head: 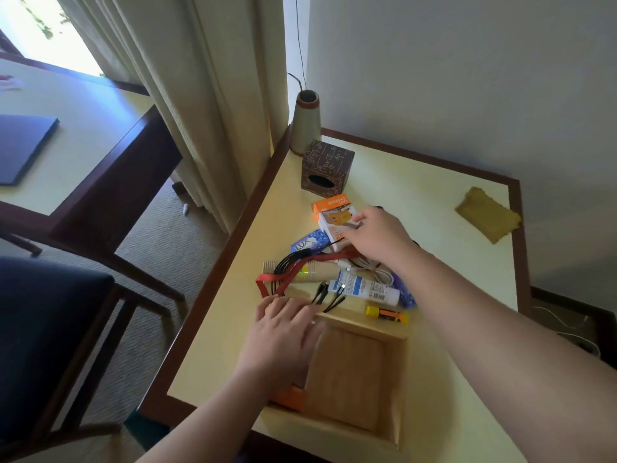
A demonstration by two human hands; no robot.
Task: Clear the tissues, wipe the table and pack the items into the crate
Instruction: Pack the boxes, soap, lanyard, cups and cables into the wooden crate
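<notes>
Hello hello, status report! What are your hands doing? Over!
Left hand flat on crate rim. Right hand gripping orange-white box. Crate nearly bare. Red strap and black cables tangled over the pile.

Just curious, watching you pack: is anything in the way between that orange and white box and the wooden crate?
Yes. Cables, a red strap, paper cups and a tube lie between the box and the crate.

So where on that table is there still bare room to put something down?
Bare tabletop lies between the tissue box and the yellow cloth, and right of the wooden crate. The pile between the crate and the orange box is crowded, with both hands there.
</notes>
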